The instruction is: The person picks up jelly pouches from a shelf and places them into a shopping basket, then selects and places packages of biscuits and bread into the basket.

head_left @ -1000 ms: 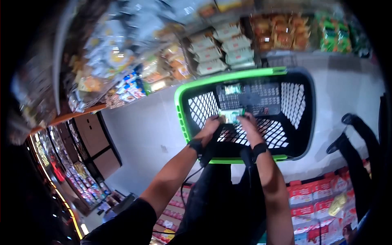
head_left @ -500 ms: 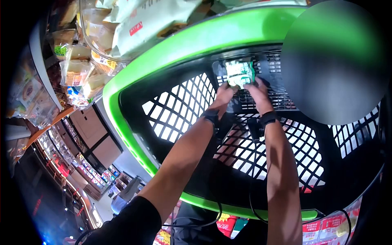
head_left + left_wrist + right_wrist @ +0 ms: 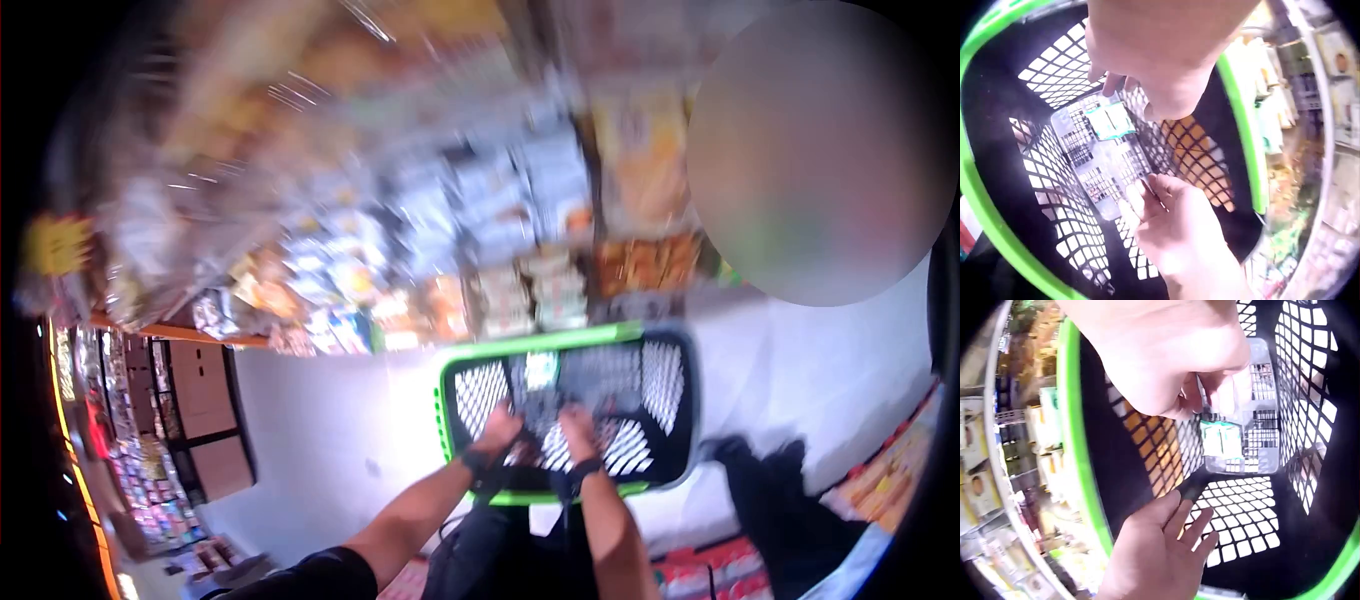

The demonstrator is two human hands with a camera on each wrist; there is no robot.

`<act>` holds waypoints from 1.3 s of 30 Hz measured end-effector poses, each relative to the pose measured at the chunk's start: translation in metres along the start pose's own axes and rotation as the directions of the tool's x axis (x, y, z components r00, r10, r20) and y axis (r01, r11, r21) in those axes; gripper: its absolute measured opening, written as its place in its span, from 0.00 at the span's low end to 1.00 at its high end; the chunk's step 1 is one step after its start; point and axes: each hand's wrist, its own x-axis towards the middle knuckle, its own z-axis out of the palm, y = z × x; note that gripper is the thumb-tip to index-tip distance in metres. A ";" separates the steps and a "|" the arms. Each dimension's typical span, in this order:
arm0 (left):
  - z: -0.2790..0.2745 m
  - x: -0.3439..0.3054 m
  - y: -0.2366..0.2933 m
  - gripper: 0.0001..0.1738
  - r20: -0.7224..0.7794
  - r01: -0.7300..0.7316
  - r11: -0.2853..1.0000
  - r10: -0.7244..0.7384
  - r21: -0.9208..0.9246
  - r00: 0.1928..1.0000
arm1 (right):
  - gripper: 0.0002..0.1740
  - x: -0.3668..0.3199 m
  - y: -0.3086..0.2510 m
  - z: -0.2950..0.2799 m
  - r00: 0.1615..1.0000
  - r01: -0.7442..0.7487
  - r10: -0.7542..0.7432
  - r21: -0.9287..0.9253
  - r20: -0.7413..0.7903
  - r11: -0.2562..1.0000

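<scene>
1. The white-and-teal flat rectangular packet (image 3: 1110, 120) lies on the slotted grey plastic bottom panel (image 3: 1266, 417) of the black mesh plastic basket with a bright green rim (image 3: 690, 410), at the end of the panel on your left.
2. Its outline is close to square. In the left wrist view, the slightly longer axis runs across the panel's width, so it lies crosswise to the panel's own length.
3. A teal edge of the packet faces the middle of the panel, towards your right; glare washes out the print, so you cannot tell which way the lettering reads.
4. Your left hand (image 3: 498, 430) hangs inside the basket, above the packet and apart from it. Its fingers (image 3: 1198, 525) are released, extended and a little spread.
5. Your right hand (image 3: 578, 428) is just beside it, also inside the basket. Its fingers (image 3: 1138, 197) are loosely curled and released.
6. A dark wristband (image 3: 482, 460) sits on your left wrist, another on your right.
7. Beyond the basket's far rim, a shelf of packaged snacks (image 3: 530, 290) stretches across, blurred. A person in dark trousers (image 3: 790, 500) is to your right on the pale floor (image 3: 330, 420).
</scene>
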 end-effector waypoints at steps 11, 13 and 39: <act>-0.157 -0.159 0.112 0.26 -0.292 -0.617 0.787 0.587 -0.016 0.755 | 0.10 -0.162 -0.143 -0.066 0.897 -0.064 -0.130 0.414 0.423 0.908; -0.204 -0.186 0.142 0.23 -0.404 -0.762 0.648 0.700 0.013 0.588 | 0.06 -0.167 -0.189 -0.076 0.900 0.067 -0.205 0.345 0.384 0.936; -0.592 -0.391 0.444 0.24 -0.479 -0.286 0.394 0.800 0.874 -0.361 | 0.25 -0.490 -0.717 -0.218 -0.291 0.548 -0.945 -0.783 0.151 -0.295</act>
